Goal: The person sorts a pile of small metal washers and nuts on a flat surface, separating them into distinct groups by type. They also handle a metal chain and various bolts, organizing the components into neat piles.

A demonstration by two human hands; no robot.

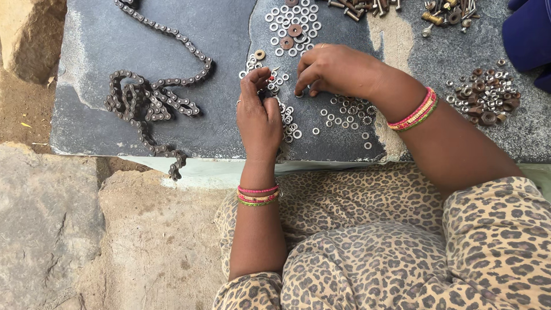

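Many small silver washers (344,115) lie scattered on a dark stone slab (172,57). My left hand (258,115) rests on the slab among them, fingers curled, its thumb and fingertips pinched at a small cluster of washers (270,86). My right hand (336,69) is just to the right, fingers bent down, fingertips pressing on a washer near the slab's middle. Whether either hand has lifted a washer cannot be told. Both wrists carry coloured bangles.
A rusty roller chain (149,97) lies coiled on the slab's left and hangs over its front edge. More washers (293,28) lie beyond my hands. A pile of nuts (488,97) sits right; bolts (367,7) at the back. Rough stone ground (57,218) lies left.
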